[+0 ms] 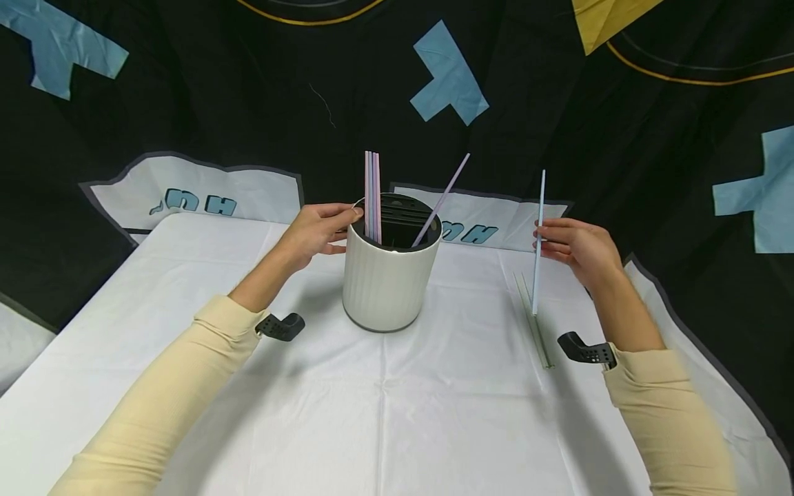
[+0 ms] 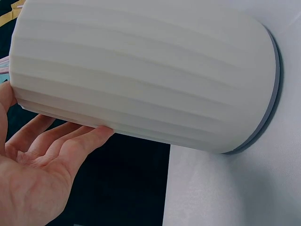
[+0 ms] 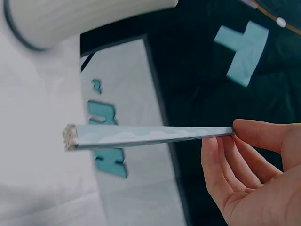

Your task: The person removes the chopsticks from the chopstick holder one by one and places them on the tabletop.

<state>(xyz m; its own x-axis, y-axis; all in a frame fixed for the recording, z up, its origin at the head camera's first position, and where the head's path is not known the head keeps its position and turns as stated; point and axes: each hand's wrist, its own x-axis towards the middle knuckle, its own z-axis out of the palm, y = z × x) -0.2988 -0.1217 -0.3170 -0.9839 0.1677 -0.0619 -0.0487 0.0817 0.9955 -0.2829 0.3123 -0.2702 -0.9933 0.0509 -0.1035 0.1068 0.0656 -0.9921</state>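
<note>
Nearby, on the right of the white surface [image 1: 322, 413]: thin green-tinted sticks [image 1: 540, 344]. Farther, at centre: ribbed white container [image 1: 387, 289], upright, gripped at its left rim by the left hand [image 1: 318, 229]. At right: pale blue stick [image 1: 537, 275], pinched in the right hand [image 1: 579, 246]. Inside the container: upright pastel sticks [image 1: 373, 196] at left, purple stick [image 1: 443, 197] leaning right. Far: black backdrop [image 1: 347, 76].
</note>
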